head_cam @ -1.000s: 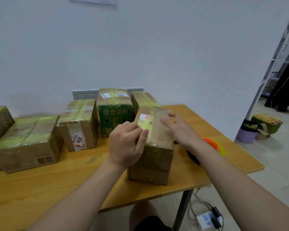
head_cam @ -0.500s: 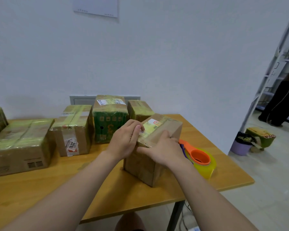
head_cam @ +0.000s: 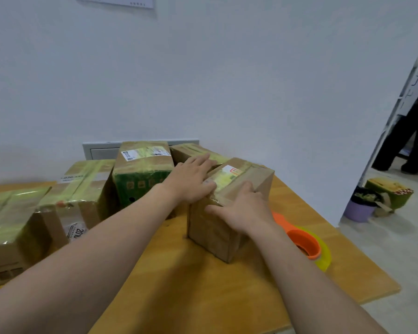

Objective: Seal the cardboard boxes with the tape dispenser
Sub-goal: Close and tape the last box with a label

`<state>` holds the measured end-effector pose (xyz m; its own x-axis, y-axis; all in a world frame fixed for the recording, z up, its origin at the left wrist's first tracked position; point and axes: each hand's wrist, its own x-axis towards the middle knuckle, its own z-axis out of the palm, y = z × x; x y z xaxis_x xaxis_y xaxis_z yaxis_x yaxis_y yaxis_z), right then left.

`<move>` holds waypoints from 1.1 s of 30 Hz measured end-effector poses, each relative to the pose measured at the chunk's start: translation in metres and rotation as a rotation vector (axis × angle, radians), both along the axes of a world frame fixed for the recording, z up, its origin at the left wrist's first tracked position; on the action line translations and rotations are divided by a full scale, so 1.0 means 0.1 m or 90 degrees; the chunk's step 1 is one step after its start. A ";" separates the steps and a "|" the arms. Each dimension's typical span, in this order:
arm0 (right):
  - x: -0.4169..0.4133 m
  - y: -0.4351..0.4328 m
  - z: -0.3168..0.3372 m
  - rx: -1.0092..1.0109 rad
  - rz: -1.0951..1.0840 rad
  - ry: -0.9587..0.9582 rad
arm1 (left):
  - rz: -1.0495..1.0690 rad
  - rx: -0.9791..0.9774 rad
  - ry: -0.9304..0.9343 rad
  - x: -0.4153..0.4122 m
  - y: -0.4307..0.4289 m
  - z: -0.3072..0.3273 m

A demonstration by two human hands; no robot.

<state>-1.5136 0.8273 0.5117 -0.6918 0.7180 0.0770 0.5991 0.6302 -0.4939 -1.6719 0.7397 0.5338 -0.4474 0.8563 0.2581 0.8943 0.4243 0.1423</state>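
A small brown cardboard box (head_cam: 217, 237) with a white and yellow label on top stands on the wooden table (head_cam: 203, 285), turned at an angle. My left hand (head_cam: 191, 182) lies against its upper left side, thumb by the label. My right hand (head_cam: 241, 210) grips the near top edge, fingers spread over the taped seam. The orange tape dispenser (head_cam: 302, 242) with a roll of yellow tape lies on the table just right of the box, partly behind my right forearm. Neither hand touches it.
Several boxes wrapped in yellow-green tape stand along the wall: a green printed box (head_cam: 143, 174), a brown one (head_cam: 82, 189) and a wide one (head_cam: 7, 225). The table's right edge is near the dispenser. A purple bin (head_cam: 360, 208) sits on the floor, and a person (head_cam: 410, 131) stands in the doorway.
The box has been turned so a corner faces me. My right hand came from the far top onto the near edge, uncovering the dispenser. My left hand's fingers have straightened.
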 end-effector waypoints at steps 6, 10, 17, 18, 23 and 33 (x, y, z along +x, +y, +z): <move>-0.16 0.35 -0.03 0.019 -0.002 -0.007 | 0.035 -0.139 -0.105 -0.39 0.53 0.06; -0.20 0.61 0.01 -0.008 -0.017 -0.007 | 0.082 -0.096 -0.103 -0.57 0.76 0.02; -0.12 0.99 0.10 -0.074 -0.010 0.005 | 0.153 -0.114 -0.012 -0.85 0.64 0.01; -0.10 1.04 0.10 -0.089 -0.003 0.017 | 0.129 -0.125 0.000 -0.85 0.65 0.06; -0.10 1.21 0.08 -0.149 0.040 0.093 | 0.078 -0.126 -0.007 -0.77 0.59 0.17; -0.50 1.46 -0.14 -0.359 0.144 0.249 | 0.056 -0.061 0.088 -0.65 0.38 0.08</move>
<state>-1.5631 0.9730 0.4981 -0.8254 0.5644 0.0091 0.1976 0.3040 -0.9319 -1.7373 0.7772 0.5421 -0.4877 0.8392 0.2408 0.8613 0.5075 -0.0240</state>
